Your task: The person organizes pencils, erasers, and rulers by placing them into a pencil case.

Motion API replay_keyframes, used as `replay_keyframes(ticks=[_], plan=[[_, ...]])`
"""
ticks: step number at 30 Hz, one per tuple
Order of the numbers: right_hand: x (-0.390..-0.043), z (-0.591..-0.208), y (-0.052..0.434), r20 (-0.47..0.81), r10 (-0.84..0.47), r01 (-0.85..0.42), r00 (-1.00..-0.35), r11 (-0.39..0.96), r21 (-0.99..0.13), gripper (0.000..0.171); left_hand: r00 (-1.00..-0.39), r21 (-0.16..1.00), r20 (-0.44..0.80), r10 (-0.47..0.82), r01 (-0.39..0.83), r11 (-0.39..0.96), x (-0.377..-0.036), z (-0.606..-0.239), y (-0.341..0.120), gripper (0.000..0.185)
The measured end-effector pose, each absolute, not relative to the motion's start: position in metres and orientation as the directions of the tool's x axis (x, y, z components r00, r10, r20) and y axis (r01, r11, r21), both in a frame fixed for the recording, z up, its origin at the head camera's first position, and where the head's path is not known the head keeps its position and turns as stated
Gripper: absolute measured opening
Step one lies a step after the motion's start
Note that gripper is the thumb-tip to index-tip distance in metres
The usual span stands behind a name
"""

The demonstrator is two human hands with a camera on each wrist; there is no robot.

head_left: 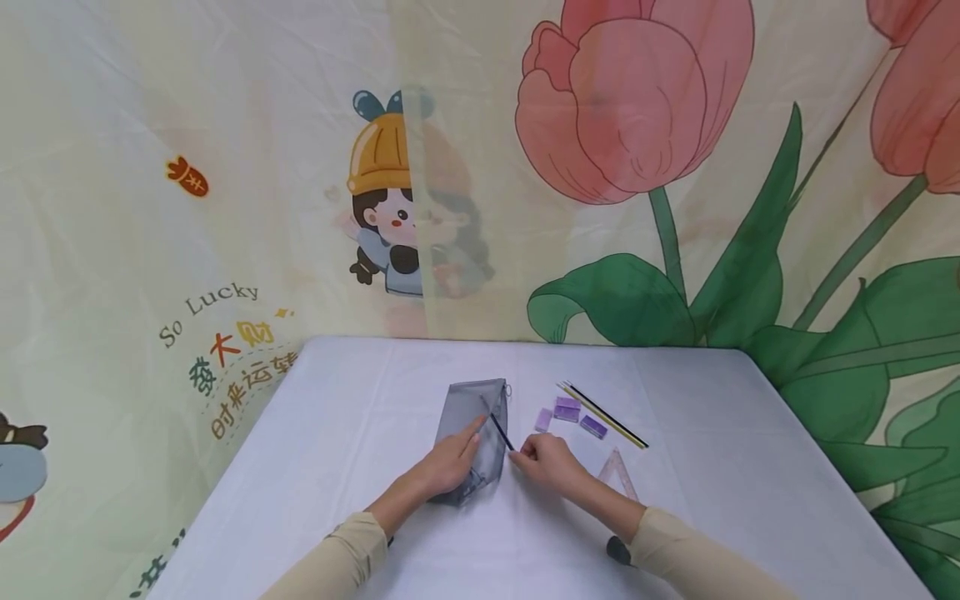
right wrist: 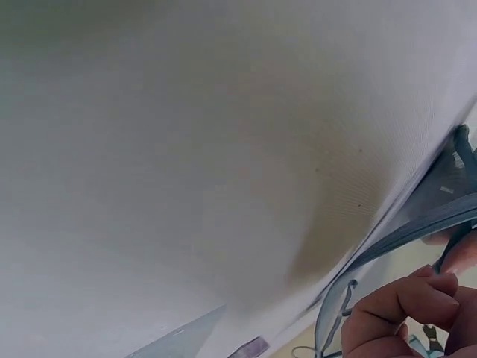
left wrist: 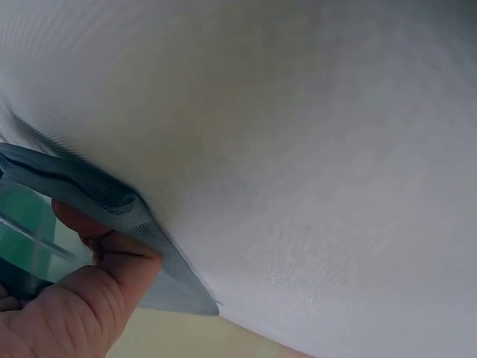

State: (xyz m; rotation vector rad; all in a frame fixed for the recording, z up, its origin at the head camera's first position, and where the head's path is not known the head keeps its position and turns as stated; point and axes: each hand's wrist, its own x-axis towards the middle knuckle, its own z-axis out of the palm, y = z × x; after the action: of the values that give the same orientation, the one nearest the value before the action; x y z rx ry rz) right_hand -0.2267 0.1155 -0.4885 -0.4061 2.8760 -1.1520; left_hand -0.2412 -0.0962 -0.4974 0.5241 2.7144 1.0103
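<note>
A grey see-through mesh pouch (head_left: pixel 468 417) lies on the white table in the head view. My left hand (head_left: pixel 450 463) rests over its right side. In the left wrist view the thumb and fingers of the left hand (left wrist: pixel 97 287) grip the zipped edge of the pouch (left wrist: pixel 112 194). My right hand (head_left: pixel 551 460), fingers curled, is just right of the pouch and pinches the near end of a slim black pencil (head_left: pixel 501 432). The pencil's far end reaches over or into the pouch; I cannot tell which. In the right wrist view the right hand (right wrist: pixel 402 309) is beside the pouch's zipper (right wrist: pixel 417 227).
Right of the pouch lie several small purple blocks (head_left: pixel 594 427), like erasers. Beyond them, a black pencil (head_left: pixel 611 418) and a yellow one lie side by side. A clear set square (head_left: pixel 619 472) is partly under the right forearm. A printed curtain (head_left: pixel 465 317) hangs behind the table.
</note>
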Motion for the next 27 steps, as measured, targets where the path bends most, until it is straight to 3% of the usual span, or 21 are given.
replay_keyframes(ticks=[17, 27], plan=[[-0.235, -0.490, 0.086, 0.073, -0.220, -0.208, -0.973, 0.688, -0.695, 0.027, -0.915, 0.651, -0.010, 0.404, 0.301, 0.697, -0.239, -0.494, -0.099, 0.049], [-0.233, -0.493, 0.070, 0.012, -0.227, -0.164, -0.974, 0.667, -0.726, 0.027, -0.920, 0.662, -0.077, 0.384, 0.241, 0.710, -0.238, -0.495, -0.098, 0.051]])
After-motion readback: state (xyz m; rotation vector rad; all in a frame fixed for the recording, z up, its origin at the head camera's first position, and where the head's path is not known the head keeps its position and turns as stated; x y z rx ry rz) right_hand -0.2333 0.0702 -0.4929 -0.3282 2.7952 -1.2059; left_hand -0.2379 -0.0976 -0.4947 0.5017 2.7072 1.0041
